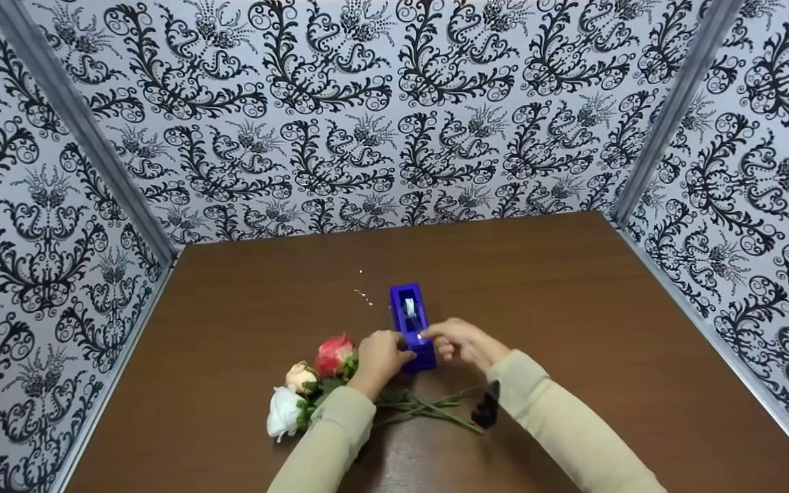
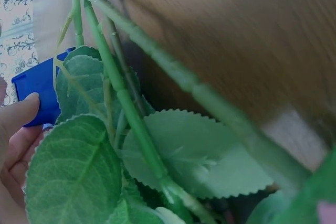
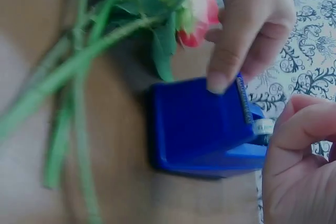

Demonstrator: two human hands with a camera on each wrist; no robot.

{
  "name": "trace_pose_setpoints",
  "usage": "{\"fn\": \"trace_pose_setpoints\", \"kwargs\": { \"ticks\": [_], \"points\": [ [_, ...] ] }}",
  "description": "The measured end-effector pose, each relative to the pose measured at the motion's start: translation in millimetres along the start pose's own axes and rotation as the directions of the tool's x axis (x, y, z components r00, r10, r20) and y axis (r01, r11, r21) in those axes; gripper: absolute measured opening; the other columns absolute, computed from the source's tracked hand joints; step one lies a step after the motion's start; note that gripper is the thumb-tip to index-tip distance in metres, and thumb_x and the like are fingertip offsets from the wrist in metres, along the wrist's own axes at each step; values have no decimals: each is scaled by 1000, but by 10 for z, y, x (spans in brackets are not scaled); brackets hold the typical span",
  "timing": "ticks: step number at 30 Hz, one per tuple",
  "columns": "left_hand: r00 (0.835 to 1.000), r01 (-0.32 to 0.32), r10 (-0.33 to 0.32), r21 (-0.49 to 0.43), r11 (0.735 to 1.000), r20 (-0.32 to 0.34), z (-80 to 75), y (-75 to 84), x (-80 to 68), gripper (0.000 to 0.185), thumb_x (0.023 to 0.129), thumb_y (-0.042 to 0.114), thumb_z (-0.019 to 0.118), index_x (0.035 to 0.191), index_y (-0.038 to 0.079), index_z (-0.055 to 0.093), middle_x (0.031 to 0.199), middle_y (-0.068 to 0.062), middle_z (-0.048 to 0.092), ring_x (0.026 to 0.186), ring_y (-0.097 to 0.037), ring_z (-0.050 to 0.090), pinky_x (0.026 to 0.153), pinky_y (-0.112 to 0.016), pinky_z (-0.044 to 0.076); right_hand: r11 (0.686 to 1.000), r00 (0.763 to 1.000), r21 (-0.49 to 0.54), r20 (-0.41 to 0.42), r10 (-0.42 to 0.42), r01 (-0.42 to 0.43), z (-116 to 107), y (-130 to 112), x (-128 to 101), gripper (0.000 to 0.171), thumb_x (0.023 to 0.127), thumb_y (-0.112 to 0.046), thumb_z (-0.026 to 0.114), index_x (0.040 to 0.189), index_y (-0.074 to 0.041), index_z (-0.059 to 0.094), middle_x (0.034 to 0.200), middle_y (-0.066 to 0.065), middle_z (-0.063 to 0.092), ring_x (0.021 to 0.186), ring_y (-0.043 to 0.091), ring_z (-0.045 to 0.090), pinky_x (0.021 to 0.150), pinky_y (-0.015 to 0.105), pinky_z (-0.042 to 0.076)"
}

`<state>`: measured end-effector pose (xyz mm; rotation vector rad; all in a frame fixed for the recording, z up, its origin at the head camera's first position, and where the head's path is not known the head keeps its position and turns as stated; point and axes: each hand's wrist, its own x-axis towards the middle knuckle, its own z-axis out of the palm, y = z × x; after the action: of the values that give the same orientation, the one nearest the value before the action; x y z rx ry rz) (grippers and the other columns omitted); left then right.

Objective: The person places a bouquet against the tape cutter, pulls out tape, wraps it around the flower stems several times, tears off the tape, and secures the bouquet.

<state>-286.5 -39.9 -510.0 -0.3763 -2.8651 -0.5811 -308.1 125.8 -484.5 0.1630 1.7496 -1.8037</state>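
Observation:
A blue tape dispenser (image 1: 423,356) stands on the table with a small roll of tape (image 1: 409,308) in its well. My left hand (image 1: 382,355) grips its near end, the thumb pressed on the blue face beside the toothed cutter (image 3: 243,100). My right hand (image 1: 464,340) is at the dispenser's right side, thumb and forefinger together close by the roll; a small whitish bit of tape shows at the fingertip. Beside my left wrist lie artificial roses: a red rose (image 1: 334,355), a cream rose (image 1: 301,378) and a white rose (image 1: 285,412).
Green stems (image 1: 429,409) cross on the table under and between my forearms. A small black object (image 1: 485,407) is by my right cuff. Tiny pale specks (image 1: 364,296) lie left of the dispenser. Patterned walls (image 1: 367,137) enclose the brown table (image 1: 538,287).

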Motion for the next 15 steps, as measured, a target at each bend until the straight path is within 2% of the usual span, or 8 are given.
{"fn": "trace_pose_setpoints", "kwargs": {
  "ticks": [6,10,13,15],
  "points": [
    [1000,-5,5,15,1000,-7,17,-3,-5,24,71,33,75,63,13,64,64,-2,65,62,-23,62,55,-38,47,994,997,-80,12,-79,80,20,381,-370,22,81,-10,56,61,-14,48,42,-10,29,34,2,29,35,17,27],
    [1000,-18,18,22,1000,-7,18,-12,-12,27,71,34,75,60,13,61,63,-2,64,61,-23,62,55,-38,47,984,990,-114,60,-130,136,101,648,-643,22,81,-11,57,62,-14,47,42,-10,32,33,2,32,35,18,31],
    [1000,-25,26,29,999,-14,28,-19,-15,28,71,34,75,59,14,60,62,-2,64,61,-24,61,56,-38,47,985,986,-105,103,-129,139,176,790,-798,23,82,-12,56,64,-14,42,43,-10,31,34,1,32,35,18,32],
    [999,-22,24,64,998,-31,42,-8,-23,29,72,34,75,59,13,59,62,-3,63,61,-24,61,57,-39,47,985,987,-101,104,-126,137,209,855,-854,22,84,-13,54,67,-14,41,45,-10,32,34,0,32,34,18,32]
  ]
}}
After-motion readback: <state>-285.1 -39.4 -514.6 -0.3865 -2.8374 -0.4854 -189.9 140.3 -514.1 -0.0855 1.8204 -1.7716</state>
